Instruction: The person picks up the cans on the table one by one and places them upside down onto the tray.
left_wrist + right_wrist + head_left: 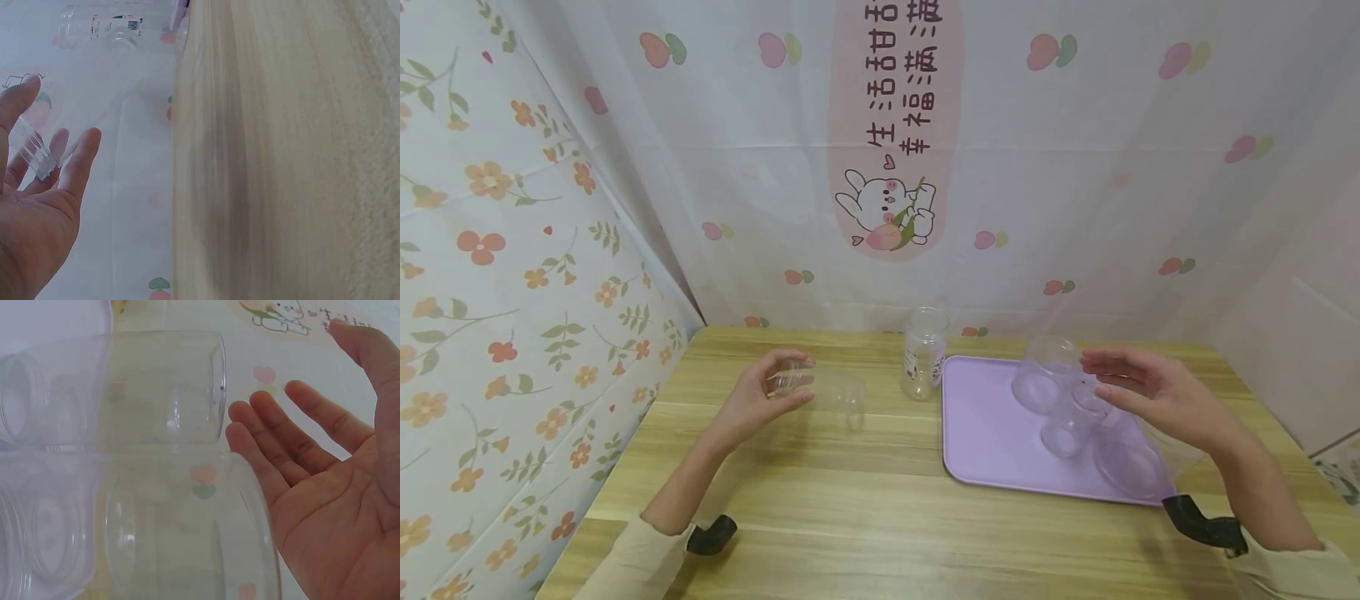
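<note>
My left hand (763,392) grips a clear plastic jar (838,390) by its ridged, threaded neck, thumb on one side and fingers on the other. The jar lies sideways in the air over the left of the table, its base pointing right; the left wrist view shows the ridged neck (39,156) between the fingers. Over the tray's right part, my right hand (1165,396) has its fingers spread and relaxed around nothing. Close by its fingertips are several clear jars on the tray, including a narrower jar (165,390) and a wider jar (181,531).
A purple tray (992,450) lies on the right of the wooden table (820,517). Left of it stands a clear jar with a printed label (923,358). A patterned curtain (737,167) hangs behind the table's far edge, and a floral one (512,292) at the left.
</note>
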Available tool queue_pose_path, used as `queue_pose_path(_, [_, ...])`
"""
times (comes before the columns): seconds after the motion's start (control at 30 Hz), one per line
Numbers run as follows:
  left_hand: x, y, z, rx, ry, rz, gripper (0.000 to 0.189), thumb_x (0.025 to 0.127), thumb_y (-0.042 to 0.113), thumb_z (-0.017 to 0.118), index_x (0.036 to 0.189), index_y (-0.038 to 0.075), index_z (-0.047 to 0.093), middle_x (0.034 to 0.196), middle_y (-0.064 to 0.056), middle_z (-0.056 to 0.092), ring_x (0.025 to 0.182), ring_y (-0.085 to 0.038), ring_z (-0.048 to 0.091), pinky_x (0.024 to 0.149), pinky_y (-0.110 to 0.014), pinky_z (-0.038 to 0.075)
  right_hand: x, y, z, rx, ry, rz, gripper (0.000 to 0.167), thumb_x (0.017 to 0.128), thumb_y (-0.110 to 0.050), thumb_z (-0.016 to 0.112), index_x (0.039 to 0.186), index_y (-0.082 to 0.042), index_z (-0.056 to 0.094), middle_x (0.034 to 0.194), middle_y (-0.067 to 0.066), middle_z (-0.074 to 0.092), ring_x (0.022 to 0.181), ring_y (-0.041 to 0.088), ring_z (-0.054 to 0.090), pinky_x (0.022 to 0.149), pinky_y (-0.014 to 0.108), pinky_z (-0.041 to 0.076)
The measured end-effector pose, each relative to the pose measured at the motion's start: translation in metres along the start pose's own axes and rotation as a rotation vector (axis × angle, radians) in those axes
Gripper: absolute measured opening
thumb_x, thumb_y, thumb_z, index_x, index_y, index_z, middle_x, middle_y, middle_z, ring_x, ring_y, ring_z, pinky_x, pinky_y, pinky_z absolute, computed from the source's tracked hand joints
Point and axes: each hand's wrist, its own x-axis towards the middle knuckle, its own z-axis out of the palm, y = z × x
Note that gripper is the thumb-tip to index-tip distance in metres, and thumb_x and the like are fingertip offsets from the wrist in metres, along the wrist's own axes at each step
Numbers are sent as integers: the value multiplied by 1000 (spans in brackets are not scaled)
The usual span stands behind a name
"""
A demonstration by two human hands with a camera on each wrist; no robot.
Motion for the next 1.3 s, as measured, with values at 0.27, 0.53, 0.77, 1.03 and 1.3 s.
queue_pose_path(0.27, [0,-2,3,2,-13,21,48,89,-8,74,133,-5,53,130,-34,53,116,-51,59,90,-38,57,2,0,5,10,-6,-3,46,92,12,66,136,7,54,129,15,63,117,12,63,91,19,51])
queue_pose_path(0.53, [-1,-3,5,-9,-19,16,48,89,-8,74,133,-5,53,130,-34,53,116,-49,60,89,-39,57,2,1,9,26,-5,-13,44,93,13,65,135,5,56,129,21,62,117,14,63,91,20,52])
queue_pose_path(0.77, [0,-4,5,-15,-26,15,49,89,-8,74,132,-5,53,130,-38,52,116,-47,61,88,-39,57,3,1,10,38,1,-35,43,92,15,64,134,7,56,129,22,61,118,16,63,92,20,51])
queue_pose_path(1.03, [-1,-5,5,-12,-32,36,49,89,-7,74,133,-5,52,130,-37,52,115,-54,58,89,-40,57,3,1,11,55,5,-54,44,92,17,62,135,8,54,130,22,61,119,15,62,90,21,53])
queue_pose_path(1.3, [-1,-5,6,-30,-38,39,48,89,-9,73,132,-6,52,130,-38,51,116,-56,56,90,-40,56,3,0,13,77,-4,-58,45,92,17,62,136,9,53,130,24,60,120,16,61,90,23,53])
